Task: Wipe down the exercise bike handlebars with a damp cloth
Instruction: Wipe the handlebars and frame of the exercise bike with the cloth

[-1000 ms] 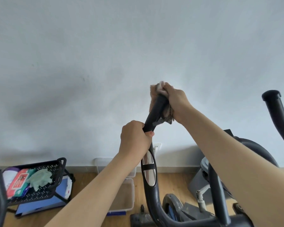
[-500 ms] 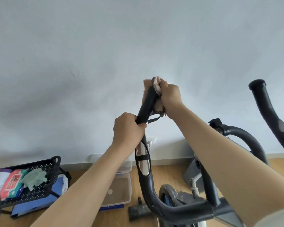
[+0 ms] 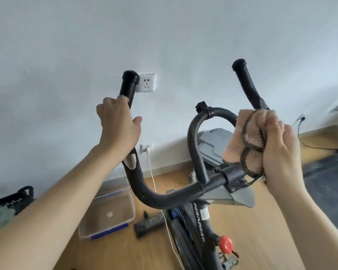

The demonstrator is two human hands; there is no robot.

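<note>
**Inspector:** State of the hands?

**Assessor:** The left hand (image 3: 118,123) has its fingers curled round the left grip (image 3: 127,88) just below the end cap, with the thumb lifted clear. The right hand (image 3: 279,147) is closed on a bunched pinkish cloth (image 3: 238,137) bound in black netting. The cloth is right of centre in the frame, in front of the handlebars (image 3: 164,198) near the clamp (image 3: 232,175). I cannot tell whether it presses on the bar.

**Inspector:** Step in hand, in your judgement?

**Assessor:** Likely the start of the right side. The right grip (image 3: 246,84), upper right, looks like the next surface. I recommend wrapping the cloth fully round the tube and drawing it from end cap to bend in one pull. A twist along the way would reach the underside. The left hand serves to steady the frame.

**Inspector:** Snags?

**Assessor:** Loose netting hangs at the clamp bolts and could catch. The centre loop (image 3: 193,137) sits just left of the cloth, so knuckles may knock it.

**Inspector:** Room to move?

**Assessor:** There is open wall behind both grips, with a wall socket (image 3: 147,82) just beside the left cap. At lower left, a white cable (image 3: 151,172), a clear plastic box (image 3: 107,211) and a black basket (image 3: 10,199) lie well apart from the bars. The red knob (image 3: 225,244) sits low on the frame.
</note>
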